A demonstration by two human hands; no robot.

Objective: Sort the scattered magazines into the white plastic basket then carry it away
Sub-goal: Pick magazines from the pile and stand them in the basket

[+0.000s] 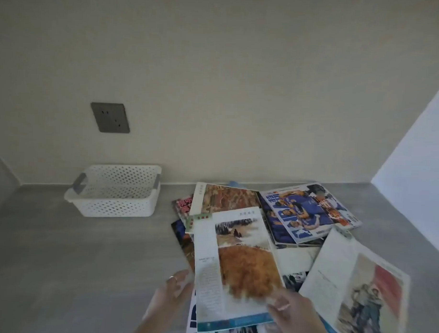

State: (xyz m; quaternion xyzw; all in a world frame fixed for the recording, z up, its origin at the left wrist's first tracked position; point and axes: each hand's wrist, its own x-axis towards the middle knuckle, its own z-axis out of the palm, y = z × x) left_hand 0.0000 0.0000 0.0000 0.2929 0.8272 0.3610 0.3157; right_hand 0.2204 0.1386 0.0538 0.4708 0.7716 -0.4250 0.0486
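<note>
Item 1. White plastic basket (115, 190): perforated walls, a grey handle at each short end. It stands on the grey surface (61, 248) left of centre, against the foot of the cream wall (241, 80), apart from the magazine pile to its right.

Item 2. Landscape magazine (235, 261): lower centre, topmost of the pile, slightly tilted. The cover shows a misty hill scene above a rust-brown field, a text column down the left side and a blue band along the lower edge.

Item 3. Blue sports magazine (309, 211): right of centre, near the wall, lying askew on another blue issue.

Item 4. Figure-painting magazine (358, 295): lower right, pale cover with two standing figures before a red patch; it runs out of the bottom of the frame.

Item 5. Ochre-covered magazine (227, 196): just above the landscape magazine and partly under it.

Item 6. Red-titled magazine (183, 205) and dark magazine (183, 242): left fringe of the pile, both mostly covered.

Item 7. Left hand (172, 289): bottom centre, fingers straight and spread, tips at the left edge of the landscape magazine; a ring (172, 278) on one finger.

Item 8. Right hand (290, 310): bottom, right of centre, lying over the lower right corner of the landscape magazine. It is motion-blurred, so one cannot tell whether the fingers pinch the corner or only rest on it.

Item 9. Wall socket (110, 117): dark plate, left of centre on the wall, above the basket
</note>
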